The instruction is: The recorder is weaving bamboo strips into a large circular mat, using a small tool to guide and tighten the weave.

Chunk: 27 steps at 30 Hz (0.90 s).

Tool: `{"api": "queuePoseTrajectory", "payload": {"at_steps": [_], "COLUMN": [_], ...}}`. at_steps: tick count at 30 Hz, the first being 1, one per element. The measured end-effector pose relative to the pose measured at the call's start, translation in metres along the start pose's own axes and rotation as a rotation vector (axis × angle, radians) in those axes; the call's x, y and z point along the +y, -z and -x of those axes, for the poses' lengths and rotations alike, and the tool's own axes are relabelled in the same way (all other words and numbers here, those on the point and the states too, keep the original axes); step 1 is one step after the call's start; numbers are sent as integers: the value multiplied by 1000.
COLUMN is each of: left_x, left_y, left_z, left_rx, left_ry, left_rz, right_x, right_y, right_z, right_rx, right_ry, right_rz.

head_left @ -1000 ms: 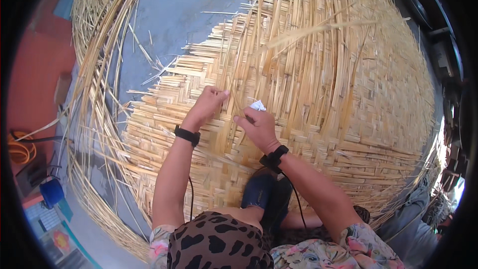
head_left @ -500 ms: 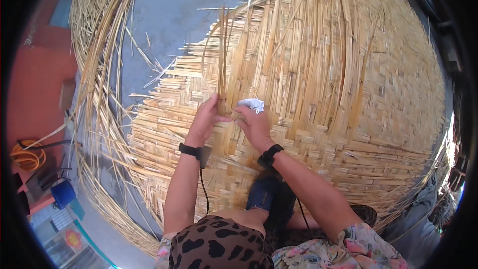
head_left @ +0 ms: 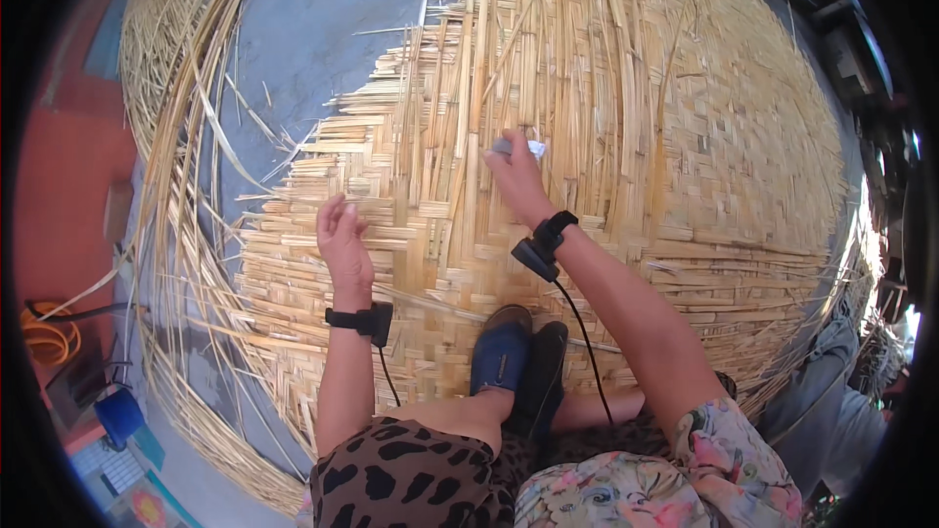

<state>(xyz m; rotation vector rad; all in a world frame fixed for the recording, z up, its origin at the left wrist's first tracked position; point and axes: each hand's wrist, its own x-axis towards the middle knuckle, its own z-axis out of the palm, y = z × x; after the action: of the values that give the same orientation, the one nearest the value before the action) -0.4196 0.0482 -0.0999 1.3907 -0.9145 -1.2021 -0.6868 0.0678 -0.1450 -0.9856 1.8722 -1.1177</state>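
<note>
A large woven mat of split cane strips (head_left: 724,205) lies under my hands and feet. My right hand (head_left: 518,178) is closed over its middle, fingers curled round a small white and grey bundle (head_left: 537,149), perhaps cloth; most of it is hidden by the fingers. Long lengthwise strips (head_left: 460,117) run away from me beside that hand. To the left, my left hand (head_left: 344,244) is held over the shorter crosswise strip ends (head_left: 284,225), palm partly up. Its fingers are loosely bent and apart, with nothing in them.
Loose long strips (head_left: 186,127) lie in a bundle along the left, on the grey floor (head_left: 323,20). My shoes (head_left: 501,362) rest on the mat. An orange coiled hose (head_left: 49,337) and a blue container (head_left: 119,418) are at far left. Grey cloth (head_left: 831,391) lies at right.
My hands, close together before, have parted: the left went left and let go of the strips, the right moved farther away with the bundle. The view has shifted slightly.
</note>
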Motion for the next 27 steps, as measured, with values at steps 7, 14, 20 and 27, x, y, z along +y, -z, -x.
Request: {"api": "queuePoseTrajectory", "payload": {"at_steps": [7,14,20,27], "left_x": [-12,28,7,11], "left_y": [40,-37,-78,-12], "left_z": [16,-30,-44,-75], "left_rx": [189,-524,-642,-614], "left_ry": [-35,-431,-268,-666], "left_rz": [-454,-1318,-1553,-1296], "right_x": [-58,-146,-169,-35], "right_y": [22,21,53,93], "right_z": [-49,-51,-53,86], "right_rx": [-544,-535,-151,-361], "right_ry": [-334,-261,677,89], "right_rz": [-616,-946,-274,419]}}
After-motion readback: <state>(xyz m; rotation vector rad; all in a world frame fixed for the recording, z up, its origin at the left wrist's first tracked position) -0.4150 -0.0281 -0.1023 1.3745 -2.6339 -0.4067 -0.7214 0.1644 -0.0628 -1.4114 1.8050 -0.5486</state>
